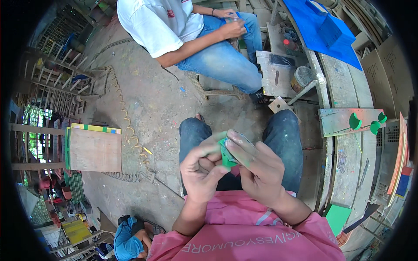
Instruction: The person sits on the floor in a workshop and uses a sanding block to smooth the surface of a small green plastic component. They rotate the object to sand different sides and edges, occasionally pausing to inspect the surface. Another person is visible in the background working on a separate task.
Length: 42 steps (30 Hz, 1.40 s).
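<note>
Over my lap, my left hand (203, 168) pinches a small green painted piece (228, 162) with a curved edge. My right hand (262, 170) meets it from the other side, its fingers laid over the piece and closed on a thin greyish sheet (234, 159) that looks like sandpaper. This sheet presses against the green surface. Pale dust coats the fingers of both hands. Most of the green piece is hidden by my fingers, so its full shape cannot be made out.
A workbench (344, 174) on the right bears several green curved pieces (355, 121) on a board and a green block (337, 219). Across from me a seated person (170, 35) handles a blue piece. An air hose (126, 117) coils over the floor beside a wooden panel (96, 150).
</note>
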Motion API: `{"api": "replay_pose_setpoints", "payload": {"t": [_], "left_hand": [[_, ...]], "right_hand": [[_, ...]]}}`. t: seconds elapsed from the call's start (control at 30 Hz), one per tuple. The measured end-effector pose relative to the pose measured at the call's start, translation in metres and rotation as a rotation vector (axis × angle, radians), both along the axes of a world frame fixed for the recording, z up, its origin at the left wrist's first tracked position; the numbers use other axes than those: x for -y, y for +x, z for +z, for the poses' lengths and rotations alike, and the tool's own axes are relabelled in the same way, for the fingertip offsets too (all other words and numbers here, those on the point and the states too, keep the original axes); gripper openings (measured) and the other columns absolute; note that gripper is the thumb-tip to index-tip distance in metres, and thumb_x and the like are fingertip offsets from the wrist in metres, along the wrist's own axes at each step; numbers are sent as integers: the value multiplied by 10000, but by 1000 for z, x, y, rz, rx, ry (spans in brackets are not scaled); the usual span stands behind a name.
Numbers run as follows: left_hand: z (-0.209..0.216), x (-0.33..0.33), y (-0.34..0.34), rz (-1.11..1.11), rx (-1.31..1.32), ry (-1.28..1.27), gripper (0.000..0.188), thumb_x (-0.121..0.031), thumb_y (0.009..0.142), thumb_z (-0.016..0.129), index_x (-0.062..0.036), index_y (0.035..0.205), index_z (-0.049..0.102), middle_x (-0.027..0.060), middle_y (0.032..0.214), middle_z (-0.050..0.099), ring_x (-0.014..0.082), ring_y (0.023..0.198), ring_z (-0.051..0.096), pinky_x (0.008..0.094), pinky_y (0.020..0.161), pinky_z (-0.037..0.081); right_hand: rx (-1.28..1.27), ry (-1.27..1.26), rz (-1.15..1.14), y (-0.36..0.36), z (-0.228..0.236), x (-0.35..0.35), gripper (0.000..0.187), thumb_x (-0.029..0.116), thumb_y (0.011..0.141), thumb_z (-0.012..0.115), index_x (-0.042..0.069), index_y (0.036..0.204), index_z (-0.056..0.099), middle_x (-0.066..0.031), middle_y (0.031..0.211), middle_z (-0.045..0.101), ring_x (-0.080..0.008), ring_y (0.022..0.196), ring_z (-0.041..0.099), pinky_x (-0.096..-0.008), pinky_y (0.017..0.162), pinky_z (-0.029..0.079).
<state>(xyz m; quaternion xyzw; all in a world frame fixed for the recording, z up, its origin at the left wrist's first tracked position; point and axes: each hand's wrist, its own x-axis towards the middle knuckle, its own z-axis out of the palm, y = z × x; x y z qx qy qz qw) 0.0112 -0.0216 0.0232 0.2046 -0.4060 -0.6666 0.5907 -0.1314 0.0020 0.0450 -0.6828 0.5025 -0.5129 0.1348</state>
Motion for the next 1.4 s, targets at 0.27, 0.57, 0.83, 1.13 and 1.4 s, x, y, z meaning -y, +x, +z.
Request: {"api": "replay_pose_setpoints", "payload": {"t": [0.27, 0.57, 0.83, 1.13, 1.4], "left_hand": [[-1, 4, 0, -12, 101, -44, 629, 149, 685, 672, 52, 1245, 401, 228, 1255, 468, 287, 1133, 515, 354, 867, 509], [3, -3, -6, 73, 351, -65, 536, 175, 746, 589, 102, 1248, 419, 204, 1162, 546, 253, 1042, 570, 327, 828, 521], [0, 6, -7, 225, 630, -165, 470, 134, 804, 545, 115, 1256, 419, 198, 1157, 550, 224, 1029, 576, 302, 866, 485], [-14, 8, -7, 194, 559, -114, 481, 117, 785, 582, 105, 1245, 443, 167, 1095, 589, 181, 971, 593, 275, 827, 492], [-21, 8, -8, 180, 572, -62, 473, 113, 791, 577, 103, 1244, 442, 162, 1086, 592, 173, 984, 583, 272, 835, 483]], "right_hand": [[225, 97, -85, 5, 1, -14, 436, -154, 663, 539, -10, 1065, 630, -214, 1067, 623, -217, 597, 587, -268, 569, 463], [25, 56, -85, 3, -11, -3, 533, -117, 613, 559, 51, 1114, 629, -113, 1175, 594, -181, 549, 511, -265, 534, 446], [81, 101, -83, 18, -18, -14, 559, -108, 630, 552, 74, 1157, 604, -102, 1154, 604, -211, 534, 502, -274, 522, 437], [103, 80, -95, 16, -29, -6, 567, -116, 636, 549, 54, 1177, 580, -120, 1133, 607, -232, 550, 519, -291, 538, 451], [82, 156, -133, 17, -32, -8, 542, -122, 630, 549, 44, 1143, 605, -121, 1086, 627, -231, 534, 509, -296, 543, 455]]}}
